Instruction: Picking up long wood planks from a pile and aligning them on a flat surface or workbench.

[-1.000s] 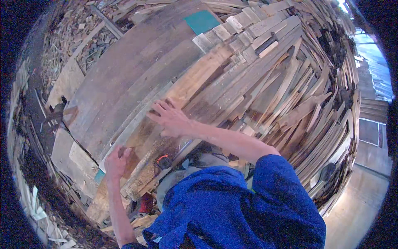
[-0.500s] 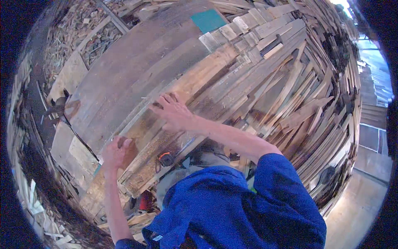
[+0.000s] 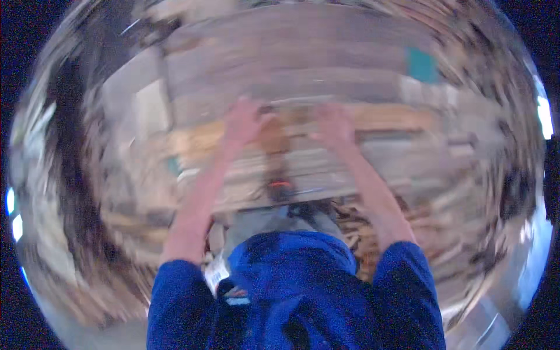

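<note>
Motion blurs the picture. A long, light brown wooden plank (image 3: 391, 118) lies crosswise in front of me on a worn wooden work surface (image 3: 291, 49). My left hand (image 3: 242, 122) is at the plank, left of the middle, its thumb side facing right. To the right, my right hand (image 3: 335, 125) is over the same plank. The fingers of both hands are smeared, so their grip does not show. Between my forearms and close to my body is a small black and orange thing (image 3: 280, 188), perhaps a tape measure.
A teal flat piece (image 3: 421, 65) lies at the far right, with pale wood blocks (image 3: 417, 88) just nearer. At the left is a pale board (image 3: 153, 108). Piled wood strips (image 3: 478, 192) crowd the right side.
The whole view has turned, so the plank now runs nearly level across it instead of slanting. Both hands remain at the plank and now appear nearly side by side.
</note>
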`<state>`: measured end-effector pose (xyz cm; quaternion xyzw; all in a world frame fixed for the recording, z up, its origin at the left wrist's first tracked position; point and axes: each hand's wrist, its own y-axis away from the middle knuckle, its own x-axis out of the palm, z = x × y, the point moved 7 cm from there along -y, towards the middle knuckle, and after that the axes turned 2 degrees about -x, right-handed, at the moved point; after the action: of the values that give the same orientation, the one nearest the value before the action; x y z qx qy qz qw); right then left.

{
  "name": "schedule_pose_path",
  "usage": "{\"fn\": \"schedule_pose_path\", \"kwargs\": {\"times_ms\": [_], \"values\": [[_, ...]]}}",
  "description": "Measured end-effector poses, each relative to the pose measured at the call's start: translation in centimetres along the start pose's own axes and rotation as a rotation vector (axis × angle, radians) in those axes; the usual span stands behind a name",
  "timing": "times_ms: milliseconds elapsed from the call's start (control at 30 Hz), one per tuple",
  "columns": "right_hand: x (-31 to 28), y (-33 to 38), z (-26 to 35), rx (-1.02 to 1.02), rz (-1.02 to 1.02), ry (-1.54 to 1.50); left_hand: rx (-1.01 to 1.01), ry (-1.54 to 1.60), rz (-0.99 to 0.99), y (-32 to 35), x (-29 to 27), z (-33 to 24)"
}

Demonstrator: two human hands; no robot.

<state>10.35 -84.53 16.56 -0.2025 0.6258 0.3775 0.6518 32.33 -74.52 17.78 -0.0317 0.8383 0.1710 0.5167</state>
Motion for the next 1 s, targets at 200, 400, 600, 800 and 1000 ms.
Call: {"fn": "schedule_pose_path", "kwargs": {"times_ms": [200,400,600,800,1000], "values": [[-1.4,-0.9,2.3,-0.027,0.132,-0.031,-0.18,0.006,-0.398,1.5,0.7,2.5],[-1.9,-0.9,2.8,0.033,0.158,-0.027,-0.199,0.023,-0.526,2.4,2.5,4.0],[-1.2,-1.2,2.6,0.019,0.104,-0.072,-0.236,0.097,-0.468,2.0,3.0,4.2],[-0.1,-1.2,1.6,0.052,0.12,-0.047,-0.261,0.052,-0.462,1.3,3.1,5.1],[0.3,-1.8,1.4,-0.048,-0.008,-0.048,-0.272,0.036,-0.109,0.2,5.4,5.1]]}}
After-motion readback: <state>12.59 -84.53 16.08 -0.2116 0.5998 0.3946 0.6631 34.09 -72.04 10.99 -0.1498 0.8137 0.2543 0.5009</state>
